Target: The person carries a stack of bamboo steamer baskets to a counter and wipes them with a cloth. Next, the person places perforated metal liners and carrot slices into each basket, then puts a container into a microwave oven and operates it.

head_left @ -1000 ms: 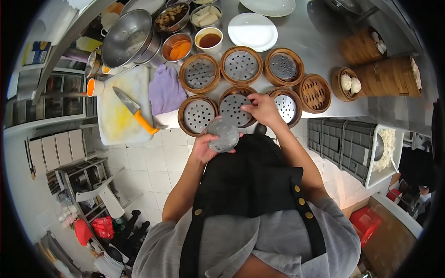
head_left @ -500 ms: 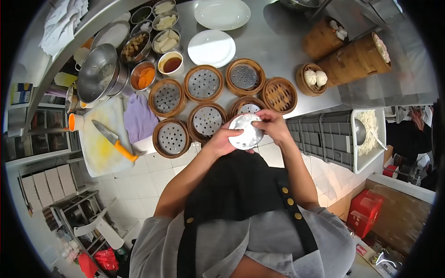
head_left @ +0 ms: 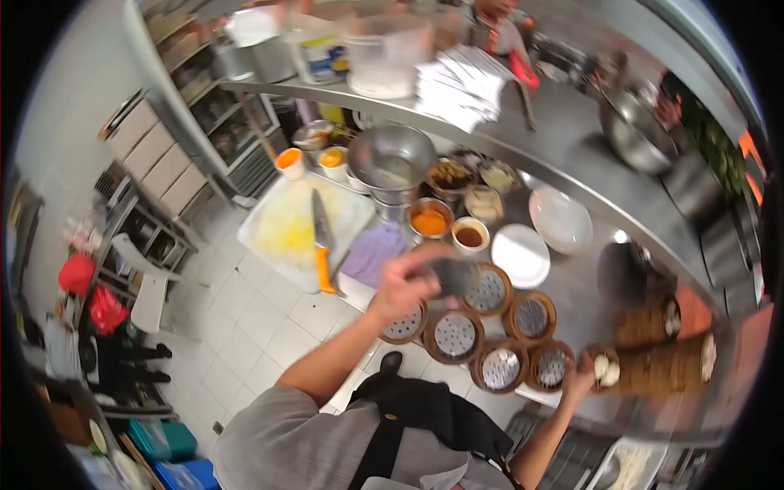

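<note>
My left hand (head_left: pixel 404 286) is raised above the steamers at the counter's front, its fingers closed on a blurred grey disc (head_left: pixel 456 278). My right hand (head_left: pixel 578 377) is low at the right, beside a steamer with a perforated disc (head_left: pixel 551 367) and a small steamer holding white buns (head_left: pixel 606 369); motion blur hides what its fingers touch. Several round bamboo steamers with perforated metal discs stand in two rows, among them one steamer (head_left: pixel 455 336) in front and one (head_left: pixel 532 317) behind.
An orange-handled knife (head_left: pixel 322 245) lies on a cutting board (head_left: pixel 269 220) beside a purple cloth (head_left: pixel 371 255). Behind are a sauce cup (head_left: pixel 469 235), a metal bowl (head_left: pixel 392 159) and a white plate (head_left: pixel 521 256). Stacked steamers (head_left: pixel 661 367) lie right. A person (head_left: pixel 494 24) is beyond the shelf.
The view has swung, bringing the upper shelf into sight. My hands have moved apart, left with the disc towards the cloth, right towards the buns. A disc now shows in the rightmost front steamer.
</note>
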`<action>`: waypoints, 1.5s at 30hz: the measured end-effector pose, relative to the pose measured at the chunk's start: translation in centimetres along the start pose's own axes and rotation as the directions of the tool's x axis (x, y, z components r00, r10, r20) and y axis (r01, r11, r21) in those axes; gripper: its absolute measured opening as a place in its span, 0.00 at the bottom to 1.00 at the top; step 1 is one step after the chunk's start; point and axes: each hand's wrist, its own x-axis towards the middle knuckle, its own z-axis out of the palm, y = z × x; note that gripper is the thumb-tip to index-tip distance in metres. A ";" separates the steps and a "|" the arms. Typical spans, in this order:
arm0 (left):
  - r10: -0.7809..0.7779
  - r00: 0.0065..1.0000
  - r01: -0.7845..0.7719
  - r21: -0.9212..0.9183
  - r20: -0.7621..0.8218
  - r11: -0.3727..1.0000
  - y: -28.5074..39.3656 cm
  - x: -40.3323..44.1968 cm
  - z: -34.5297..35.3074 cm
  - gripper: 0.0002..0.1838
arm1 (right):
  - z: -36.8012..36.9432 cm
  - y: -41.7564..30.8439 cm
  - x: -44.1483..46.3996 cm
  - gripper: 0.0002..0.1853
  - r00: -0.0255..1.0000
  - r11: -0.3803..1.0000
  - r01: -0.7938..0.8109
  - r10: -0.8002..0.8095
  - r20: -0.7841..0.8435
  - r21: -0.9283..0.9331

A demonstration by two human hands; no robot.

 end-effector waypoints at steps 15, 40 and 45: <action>0.845 0.304 -0.616 0.767 0.439 -0.177 25.2 20.0 -13.3 0.16 | 6.5 -15.9 -6.0 0.19 0.915 0.904 0.032 -0.198 0.351 0.426; 0.862 0.481 -0.630 0.747 0.159 0.214 19.8 13.1 -13.7 0.10 | 0.2 -58.6 0.2 0.08 0.217 0.168 0.921 -0.971 -0.104 0.352; 0.636 0.770 -0.470 0.635 -0.043 0.612 16.1 7.6 -16.7 0.07 | 1.9 -54.4 -2.4 0.07 0.446 0.582 0.554 -0.811 0.379 0.595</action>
